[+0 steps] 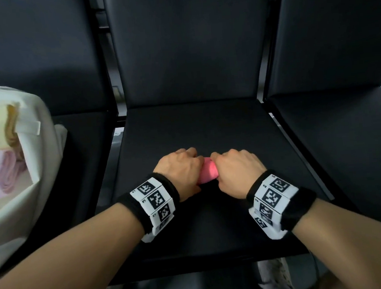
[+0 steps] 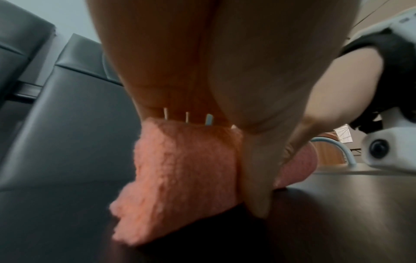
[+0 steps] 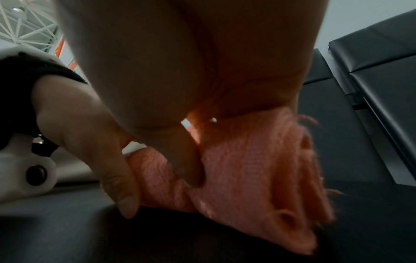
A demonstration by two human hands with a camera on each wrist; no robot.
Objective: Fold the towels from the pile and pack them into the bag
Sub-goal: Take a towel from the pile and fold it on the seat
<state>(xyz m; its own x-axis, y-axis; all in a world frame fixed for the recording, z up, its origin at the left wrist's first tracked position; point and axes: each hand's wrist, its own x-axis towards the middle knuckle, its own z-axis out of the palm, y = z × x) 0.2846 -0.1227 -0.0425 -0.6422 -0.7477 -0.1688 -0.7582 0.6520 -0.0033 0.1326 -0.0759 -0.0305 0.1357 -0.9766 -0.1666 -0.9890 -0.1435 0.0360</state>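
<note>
The pink fluffy terry towel (image 1: 207, 173), rolled into a tight little log, sits mid-seat on the black padded chair (image 1: 206, 124), touching the cushion. Soft, light, squishy stuff, so I'd guess it springs open if let go; best held around each end. Left hand (image 1: 180, 171) curls round the 9 o'clock end, right hand (image 1: 239, 168) round the 3 o'clock end, only the middle peeking out. The white canvas tote bag (image 1: 41, 157) waits at 9 o'clock, near.
</note>
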